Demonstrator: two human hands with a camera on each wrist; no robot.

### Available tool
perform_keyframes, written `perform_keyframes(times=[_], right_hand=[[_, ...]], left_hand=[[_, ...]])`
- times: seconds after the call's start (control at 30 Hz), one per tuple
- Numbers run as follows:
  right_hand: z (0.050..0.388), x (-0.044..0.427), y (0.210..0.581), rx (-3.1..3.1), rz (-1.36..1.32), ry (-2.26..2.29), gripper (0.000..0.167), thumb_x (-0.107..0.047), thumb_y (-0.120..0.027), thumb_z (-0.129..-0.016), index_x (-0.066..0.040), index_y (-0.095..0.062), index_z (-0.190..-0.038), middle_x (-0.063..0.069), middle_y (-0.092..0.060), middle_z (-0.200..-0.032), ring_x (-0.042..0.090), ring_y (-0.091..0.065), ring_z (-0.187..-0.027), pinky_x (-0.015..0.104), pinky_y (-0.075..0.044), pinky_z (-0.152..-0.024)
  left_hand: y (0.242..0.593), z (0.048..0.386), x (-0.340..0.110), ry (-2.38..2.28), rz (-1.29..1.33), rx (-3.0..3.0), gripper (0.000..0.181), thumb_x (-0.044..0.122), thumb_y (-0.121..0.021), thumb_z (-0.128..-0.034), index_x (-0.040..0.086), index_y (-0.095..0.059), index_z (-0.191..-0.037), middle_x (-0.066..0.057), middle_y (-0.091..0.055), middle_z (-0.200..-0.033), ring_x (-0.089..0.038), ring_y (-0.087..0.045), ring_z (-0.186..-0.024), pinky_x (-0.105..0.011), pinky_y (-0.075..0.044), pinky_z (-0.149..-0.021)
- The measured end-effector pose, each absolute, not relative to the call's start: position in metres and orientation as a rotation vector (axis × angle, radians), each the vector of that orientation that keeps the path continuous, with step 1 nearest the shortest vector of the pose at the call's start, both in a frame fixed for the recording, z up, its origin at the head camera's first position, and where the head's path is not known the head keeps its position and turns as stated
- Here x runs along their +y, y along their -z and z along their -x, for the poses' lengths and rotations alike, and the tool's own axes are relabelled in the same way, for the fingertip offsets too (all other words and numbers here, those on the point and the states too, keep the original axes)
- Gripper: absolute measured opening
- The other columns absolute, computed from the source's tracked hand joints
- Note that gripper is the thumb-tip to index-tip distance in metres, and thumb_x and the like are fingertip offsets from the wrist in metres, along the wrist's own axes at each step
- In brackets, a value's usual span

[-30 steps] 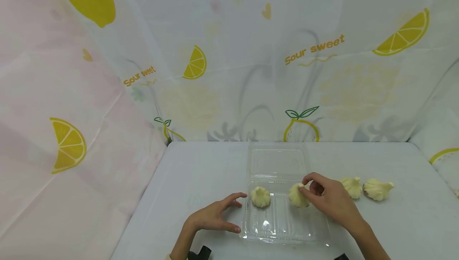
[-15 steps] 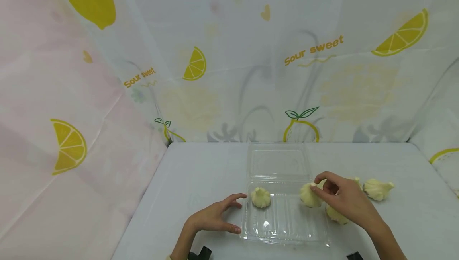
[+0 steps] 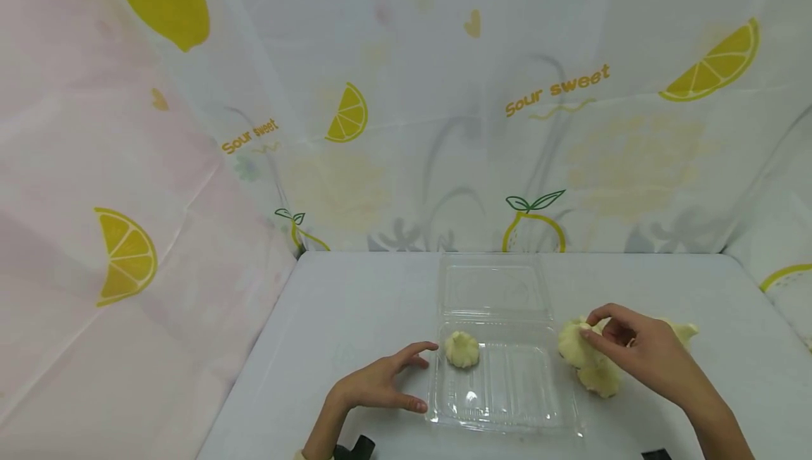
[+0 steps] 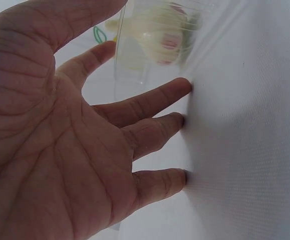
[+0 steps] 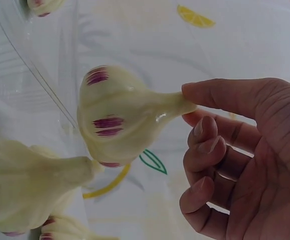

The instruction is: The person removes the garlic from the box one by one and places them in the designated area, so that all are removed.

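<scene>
My right hand (image 3: 643, 351) pinches a garlic bulb (image 5: 117, 115) by its stem between thumb and forefinger, the other fingers curled. In the head view this bulb hangs just right of a clear plastic clamshell box (image 3: 501, 423). One garlic bulb (image 3: 462, 349) sits in the box's back left part, seen through the wall in the left wrist view. My left hand (image 3: 377, 381) lies beside the box's left edge, fingers spread, thumb and forefinger near its wall. In the left wrist view several fingertips (image 4: 177, 120) rest on the table.
Right of the box another garlic bulb (image 3: 599, 379) lies on the white table (image 3: 342, 305). Further garlic (image 3: 684, 333) is partly hidden behind my right hand. The box's lid (image 3: 491, 287) lies folded back towards the lemon-printed curtain (image 3: 393, 185).
My right hand has carried the pinched garlic bulb rightwards, from above the box to beyond its right edge. The left hand and the bulb in the box have stayed put.
</scene>
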State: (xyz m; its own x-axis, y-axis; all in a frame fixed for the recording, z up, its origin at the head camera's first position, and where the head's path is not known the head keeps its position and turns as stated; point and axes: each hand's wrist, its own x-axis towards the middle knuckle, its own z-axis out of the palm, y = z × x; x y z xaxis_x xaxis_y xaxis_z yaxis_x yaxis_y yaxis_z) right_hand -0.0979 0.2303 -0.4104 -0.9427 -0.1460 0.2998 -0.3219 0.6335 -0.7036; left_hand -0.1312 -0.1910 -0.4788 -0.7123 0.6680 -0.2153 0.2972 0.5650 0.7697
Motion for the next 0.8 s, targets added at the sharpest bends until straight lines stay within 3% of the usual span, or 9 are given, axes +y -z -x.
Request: perform_keyframes(times=[0.8], right_hand=[[0.091, 0.272, 0.410, -2.694, -0.228, -1.132, 0.015, -0.019, -0.078, -0.087, -0.022, -0.066, -0.096, -0.009, -0.055, -0.067, 0.006, -0.054, -0.060, 0.023, -0.035, -0.051]], left_hand=[[0.480, 0.131, -0.191, -1.014, -0.761, 2.303, 0.087, 0.044, -0.080, -0.0810, 0.036, -0.029, -0.151, 0.005, -0.058, -0.132, -0.017, -0.042, -0.134, -0.053, -0.034, -0.107]])
